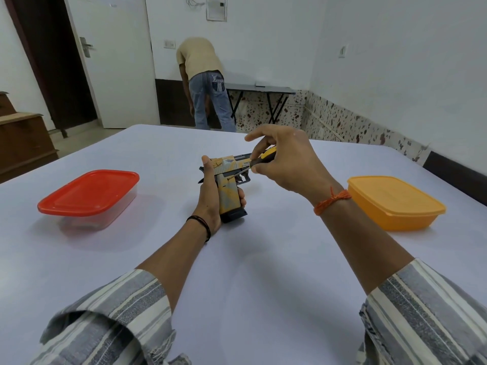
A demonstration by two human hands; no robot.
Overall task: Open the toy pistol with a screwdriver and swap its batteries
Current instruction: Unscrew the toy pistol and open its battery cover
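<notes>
— White walls closed in the room, and a pale cloth covered the table (237,272) where the work went on. Where was the toy pistol (228,177)?

— At the middle of the table, stood up on the butt of its grip, barrel pointing to the right. The left hand (208,198) was wrapped round the grip and the rear of the slide, thumb up along the back.

— And the screwdriver (259,159)?

— Pinched in the right hand (283,164), fingers curled round the yellow and black handle, forefinger lifted off it. Its thin shaft slanted down-left and the tip sat at a spot on the frame just above the grip, beside the trigger.

— So how far had it got?

— Early, I'd judge. The body looked closed, no cover off, no loose screw or battery visible anywhere. Undoing the screw, opening up and the swap were all left.

— Anything else about?

— A red-lidded box (89,196) well to the left and an orange-lidded box (395,201) well to the right, both closed. Beyond, another person (203,83) bent over near a folding table (261,89).
</notes>
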